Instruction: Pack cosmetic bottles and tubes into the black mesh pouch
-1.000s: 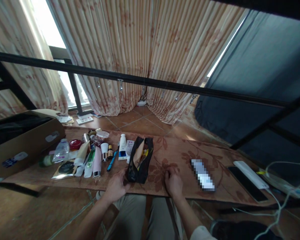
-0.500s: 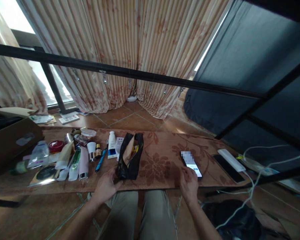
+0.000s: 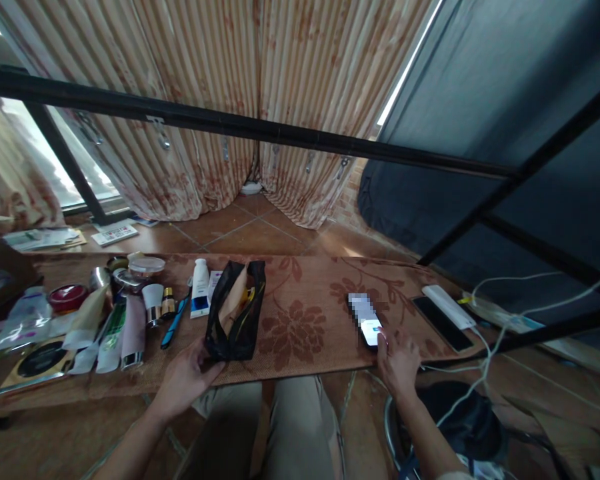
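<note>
A black mesh pouch [image 3: 254, 327] stands on the cloth-covered table with its top gaping, and a beige item and something yellow show inside. My left hand [image 3: 187, 377] grips its lower left corner, thumb along the front bottom edge. To the right, a smartphone [image 3: 370, 331] lies face up with its screen lit, part of the display blurred out. My right hand [image 3: 400, 360] is beside the phone's near end, fingers apart, a fingertip at the edge of the screen. Left of the pouch are a white tube with a blue label [image 3: 200, 290] and a blue-and-black slim tool [image 3: 174, 323].
Several cosmetic tubes, jars and bottles crowd the table's left side, with a pink tube [image 3: 134, 330] and a square compact [image 3: 37, 363]. At the right lie a dark phone [image 3: 443, 323] and a white power bank [image 3: 447, 305] with a cable. A black metal bar [image 3: 280, 132] crosses behind.
My right hand has shifted right of the lit phone and its fingers have spread. The left hand stays at the pouch. The whole view has swung slightly to the right.
</note>
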The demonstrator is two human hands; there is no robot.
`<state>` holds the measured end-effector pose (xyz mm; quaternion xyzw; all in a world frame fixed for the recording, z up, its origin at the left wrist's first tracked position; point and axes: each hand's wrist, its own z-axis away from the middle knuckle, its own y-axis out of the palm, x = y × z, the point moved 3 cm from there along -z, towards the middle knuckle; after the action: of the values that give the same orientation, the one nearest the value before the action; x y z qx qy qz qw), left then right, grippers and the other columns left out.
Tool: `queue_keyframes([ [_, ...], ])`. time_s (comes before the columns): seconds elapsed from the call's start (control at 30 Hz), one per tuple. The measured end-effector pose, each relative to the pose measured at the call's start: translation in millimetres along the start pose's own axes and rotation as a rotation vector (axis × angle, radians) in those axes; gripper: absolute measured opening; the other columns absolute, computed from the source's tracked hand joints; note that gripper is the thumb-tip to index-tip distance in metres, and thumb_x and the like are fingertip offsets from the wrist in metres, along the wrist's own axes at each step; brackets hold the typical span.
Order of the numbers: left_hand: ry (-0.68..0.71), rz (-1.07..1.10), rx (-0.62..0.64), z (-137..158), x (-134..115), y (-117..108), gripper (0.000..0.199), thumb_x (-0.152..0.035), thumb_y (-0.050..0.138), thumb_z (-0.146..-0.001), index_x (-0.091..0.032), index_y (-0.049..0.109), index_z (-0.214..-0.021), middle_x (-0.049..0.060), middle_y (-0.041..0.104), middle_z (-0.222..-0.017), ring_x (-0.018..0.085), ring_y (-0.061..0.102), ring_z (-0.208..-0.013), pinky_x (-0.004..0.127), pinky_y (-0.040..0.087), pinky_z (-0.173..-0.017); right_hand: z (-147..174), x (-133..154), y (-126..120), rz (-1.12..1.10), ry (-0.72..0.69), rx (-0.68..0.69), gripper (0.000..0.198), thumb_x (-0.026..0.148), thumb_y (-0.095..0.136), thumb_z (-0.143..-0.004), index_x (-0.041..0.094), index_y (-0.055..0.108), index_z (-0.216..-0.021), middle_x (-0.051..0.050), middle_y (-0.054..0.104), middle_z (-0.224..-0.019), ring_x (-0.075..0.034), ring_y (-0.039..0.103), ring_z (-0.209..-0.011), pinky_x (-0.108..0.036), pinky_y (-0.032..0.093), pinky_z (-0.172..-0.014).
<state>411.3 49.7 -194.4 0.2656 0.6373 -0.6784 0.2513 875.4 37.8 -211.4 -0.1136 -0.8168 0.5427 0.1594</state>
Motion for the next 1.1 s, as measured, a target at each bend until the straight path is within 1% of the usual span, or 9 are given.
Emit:
queue_keyframes([
  [0.13,-0.011,-0.019,0.006,-0.1,1.2,0.1,0.032,-0.043,0.059,-0.073,-0.02,0.062,-0.094,0.002,0.069,-0.081,0.022,0.065,-0.078,0.028,0.049,-0.067,1.9,0.4,2.0,-0.03,0.026,0.009,0.052,0.046,0.027,-0.093,0.022,0.067,-0.115,-0.014,0.045,-0.137,-0.032,0.04,-0.121,-0.048,0.032,-0.098],
  [0.23,0.023,-0.026,-0.003,0.1,0.3,-0.8,0.032,-0.043,0.059,-0.075,-0.02,0.062,-0.096,0.002,0.07,-0.085,0.022,0.066,-0.081,0.028,0.049,-0.069,1.4,-0.5,-3.1,-0.09,0.044,-0.053,0.054,0.045,0.026,-0.092,0.016,0.066,-0.116,-0.018,0.046,-0.135,-0.032,0.039,-0.124,-0.048,0.031,-0.1],
  [0.37,0.047,-0.047,0.005,0.4,-0.6,-0.8,0.031,-0.045,0.056,-0.079,-0.02,0.06,-0.097,0.002,0.07,-0.086,0.021,0.066,-0.081,0.027,0.048,-0.069,6.9,2.0,-13.7,-0.271,0.078,-0.172,0.054,0.047,0.029,-0.091,0.011,0.066,-0.109,-0.021,0.05,-0.13,-0.032,0.042,-0.122,-0.046,0.031,-0.101],
  [0.43,0.045,-0.068,-0.003,0.3,0.2,-0.3,0.032,-0.046,0.055,-0.079,-0.02,0.06,-0.096,0.002,0.069,-0.083,0.022,0.065,-0.08,0.027,0.048,-0.068,13.3,8.5,-16.6,-0.395,0.079,-0.187,0.051,0.049,0.032,-0.091,0.012,0.065,-0.103,-0.021,0.055,-0.12,-0.031,0.046,-0.116,-0.046,0.032,-0.099],
  [0.5,0.049,-0.079,-0.01,0.1,1.6,0.6,0.032,-0.048,0.055,-0.078,-0.02,0.06,-0.094,0.002,0.068,-0.081,0.022,0.065,-0.077,0.028,0.047,-0.066,20.2,20.5,-16.5,-0.5,0.052,-0.151,0.047,0.05,0.034,-0.091,0.014,0.064,-0.096,-0.017,0.061,-0.104,-0.028,0.052,-0.104,-0.043,0.036,-0.094],
  [0.6,0.046,-0.107,-0.013,-0.2,3.7,1.5,0.033,-0.05,0.054,-0.078,-0.02,0.06,-0.091,0.001,0.065,-0.072,0.02,0.062,-0.067,0.027,0.045,-0.06,28.4,46.3,-11.7,-0.569,-0.003,-0.063,0.043,0.05,0.035,-0.092,0.017,0.063,-0.087,-0.01,0.064,-0.085,-0.022,0.057,-0.086,-0.035,0.043,-0.082],
  [0.73,0.064,-0.107,-0.028,-0.1,2.6,0.1,0.03,-0.049,0.056,-0.076,-0.021,0.06,-0.087,-0.001,0.06,-0.064,0.019,0.058,-0.06,0.026,0.042,-0.055,33.9,81.2,-1.7,-0.624,-0.057,0.019,0.042,0.048,0.035,-0.094,0.017,0.064,-0.088,-0.009,0.067,-0.087,-0.02,0.059,-0.082,-0.031,0.044,-0.077],
  [0.83,0.05,-0.113,-0.028,0.0,3.3,0.4,0.029,-0.049,0.056,-0.075,-0.021,0.058,-0.082,-0.001,0.058,-0.062,0.018,0.057,-0.059,0.026,0.041,-0.055,36.2,97.5,6.1,-0.618,-0.077,0.089,0.042,0.045,0.036,-0.094,0.017,0.067,-0.091,-0.009,0.069,-0.088,-0.019,0.061,-0.081,-0.029,0.044,-0.076],
  [1.1,0.037,-0.141,-0.051,0.3,6.4,2.6,0.03,-0.05,0.055,-0.076,-0.02,0.056,-0.077,-0.001,0.057,-0.061,0.017,0.056,-0.059,0.025,0.039,-0.053,34.5,101.1,11.5,-0.54,-0.057,0.19,0.037,0.041,0.038,-0.092,0.02,0.068,-0.095,-0.008,0.07,-0.093,-0.021,0.064,-0.083,-0.031,0.044,-0.074],
])
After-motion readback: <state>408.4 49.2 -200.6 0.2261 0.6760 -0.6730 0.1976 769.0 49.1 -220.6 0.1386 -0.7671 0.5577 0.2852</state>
